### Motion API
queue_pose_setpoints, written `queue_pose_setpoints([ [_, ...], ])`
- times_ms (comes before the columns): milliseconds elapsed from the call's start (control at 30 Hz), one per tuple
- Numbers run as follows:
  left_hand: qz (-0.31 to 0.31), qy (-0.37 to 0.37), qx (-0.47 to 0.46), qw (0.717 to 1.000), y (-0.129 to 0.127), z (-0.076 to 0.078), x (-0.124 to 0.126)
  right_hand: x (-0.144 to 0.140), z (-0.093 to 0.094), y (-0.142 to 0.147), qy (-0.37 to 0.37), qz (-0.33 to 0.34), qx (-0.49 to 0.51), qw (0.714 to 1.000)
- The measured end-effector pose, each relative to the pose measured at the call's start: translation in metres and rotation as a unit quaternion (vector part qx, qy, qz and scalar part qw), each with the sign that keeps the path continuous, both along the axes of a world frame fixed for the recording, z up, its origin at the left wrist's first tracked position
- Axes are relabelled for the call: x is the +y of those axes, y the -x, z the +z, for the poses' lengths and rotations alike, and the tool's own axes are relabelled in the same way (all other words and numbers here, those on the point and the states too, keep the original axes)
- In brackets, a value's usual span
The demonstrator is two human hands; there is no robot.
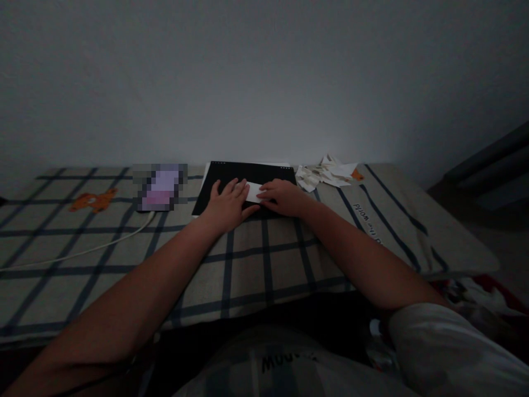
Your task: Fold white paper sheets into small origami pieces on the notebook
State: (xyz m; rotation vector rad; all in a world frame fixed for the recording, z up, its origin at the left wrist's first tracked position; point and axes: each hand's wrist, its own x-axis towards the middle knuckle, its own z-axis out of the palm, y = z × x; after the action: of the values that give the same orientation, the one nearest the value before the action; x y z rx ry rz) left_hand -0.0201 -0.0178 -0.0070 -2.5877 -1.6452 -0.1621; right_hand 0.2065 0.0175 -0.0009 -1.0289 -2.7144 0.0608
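Both hands, left (226,205) and right (283,197), press flat and open on a small white paper (254,192) atop a black board (243,179), seemingly mid-fold, with paper scraps (326,172) nearby.

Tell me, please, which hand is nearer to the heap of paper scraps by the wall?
The right hand: the paper scraps lie just beyond it to its right. The left hand is farther off.

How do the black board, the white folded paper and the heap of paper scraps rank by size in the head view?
1. black board
2. heap of paper scraps
3. white folded paper, partly hidden under both hands
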Motion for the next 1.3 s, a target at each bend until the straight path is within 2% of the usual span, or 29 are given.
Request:
queue_pose_setpoints([
  [133, 0.036, -0.001, 0.050, 0.998, -0.002, 0.008, -0.003, -0.001, 0.002, 0.001, -0.003, 0.017, -0.005, 1.000],
  [333, -0.019, -0.023, 0.056, 0.998, -0.002, 0.020, -0.005, 0.002, -0.003, 0.000, 0.014, 0.041, 0.032, 0.999],
  [567, -0.041, 0.020, 0.058, 0.997, 0.004, 0.014, 0.001, 0.020, -0.012, -0.018, 0.025, 0.068, 0.130, 0.989],
  [733, -0.061, 0.057, 0.047, 0.995, 0.011, 0.009, 0.009, 0.027, -0.012, -0.027, 0.039, 0.069, 0.083, 0.993],
  [1000, -0.070, 0.080, 0.055, 0.993, 0.011, 0.008, 0.010, 0.019, -0.009, -0.016, 0.020, 0.074, 0.057, 0.995],
  [1233, -0.098, 0.011, 0.046, 0.994, 0.014, 0.020, 0.009, 0.014, -0.002, -0.013, 0.000, 0.069, 0.005, 0.998],
  [1300, -0.093, 0.019, 0.056, 0.994, 0.016, 0.025, 0.010, 0.012, 0.000, -0.011, -0.005, 0.061, -0.012, 0.998],
])
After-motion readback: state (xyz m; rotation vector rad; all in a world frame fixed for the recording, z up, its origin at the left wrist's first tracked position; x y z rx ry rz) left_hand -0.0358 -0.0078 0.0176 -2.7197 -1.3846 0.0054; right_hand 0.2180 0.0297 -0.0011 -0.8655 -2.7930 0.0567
